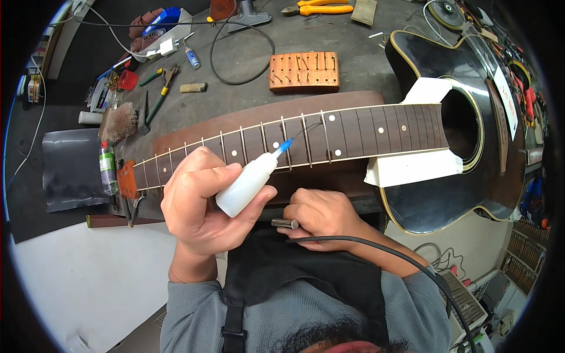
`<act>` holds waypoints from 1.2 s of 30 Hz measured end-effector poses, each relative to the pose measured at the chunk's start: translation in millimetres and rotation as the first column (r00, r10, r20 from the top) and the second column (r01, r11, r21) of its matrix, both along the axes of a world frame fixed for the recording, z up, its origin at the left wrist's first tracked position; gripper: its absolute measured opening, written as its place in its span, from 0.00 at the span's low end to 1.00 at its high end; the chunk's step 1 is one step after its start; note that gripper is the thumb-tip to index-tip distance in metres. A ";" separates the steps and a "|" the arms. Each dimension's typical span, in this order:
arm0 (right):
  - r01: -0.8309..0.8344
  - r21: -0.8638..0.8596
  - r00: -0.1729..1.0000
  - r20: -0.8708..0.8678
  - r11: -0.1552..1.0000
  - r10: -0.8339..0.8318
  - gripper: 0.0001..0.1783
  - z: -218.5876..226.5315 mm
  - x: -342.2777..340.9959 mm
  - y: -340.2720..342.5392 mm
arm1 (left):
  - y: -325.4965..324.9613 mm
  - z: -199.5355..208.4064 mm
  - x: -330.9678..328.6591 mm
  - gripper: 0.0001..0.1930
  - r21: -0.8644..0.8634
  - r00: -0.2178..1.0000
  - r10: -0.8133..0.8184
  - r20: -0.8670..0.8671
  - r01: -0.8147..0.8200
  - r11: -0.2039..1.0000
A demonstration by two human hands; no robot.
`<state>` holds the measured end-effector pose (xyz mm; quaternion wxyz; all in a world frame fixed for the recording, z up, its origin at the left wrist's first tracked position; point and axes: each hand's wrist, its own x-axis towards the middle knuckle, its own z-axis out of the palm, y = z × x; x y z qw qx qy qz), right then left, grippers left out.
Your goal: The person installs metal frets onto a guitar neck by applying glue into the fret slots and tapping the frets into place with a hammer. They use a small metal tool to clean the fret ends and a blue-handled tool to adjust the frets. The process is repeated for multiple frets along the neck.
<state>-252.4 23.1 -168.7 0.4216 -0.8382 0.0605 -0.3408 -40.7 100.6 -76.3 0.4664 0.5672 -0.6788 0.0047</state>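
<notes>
My left hand (197, 206) is closed around a white squeeze bottle (246, 185) with a blue tip and a thin dark nozzle. The nozzle points over the fretboard (368, 132) of a black acoustic guitar (406, 206), near metal frets (306, 138). Several frets cross the left and middle of the board; toward the sound hole only thin slots show. Below the neck, by the dark apron, my right hand (326, 215) is closed on a metal cylindrical handpiece (285, 223). A black cable (376, 241) runs from that hand; part of the tool is hidden.
White paper pieces (418, 166) cover the guitar top beside the neck. Behind it stands a wooden block (304, 79) holding fret wires. Yellow-handled pliers (323, 8), green-handled cutters (158, 97), a hammer (143, 117) and a looped black cable (215, 56) lie on the dark bench.
</notes>
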 end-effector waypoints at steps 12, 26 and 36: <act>-0.017 0.004 1.000 -0.005 1.000 0.017 0.21 -6.9 -1.2 1.2 | 7.0 4.0 -5.3 0.24 0.042 0.999 -0.022 0.048 0.020 0.999; -0.007 0.001 1.000 0.025 1.000 0.007 0.19 -7.0 0.5 2.2 | 6.2 9.8 -8.9 0.26 -0.005 0.992 -0.019 0.125 0.019 1.000; 0.005 -0.004 1.000 0.011 1.000 -0.005 0.17 -1.2 0.2 1.6 | 10.9 12.6 -12.0 0.23 0.033 0.994 -0.013 0.109 0.009 0.999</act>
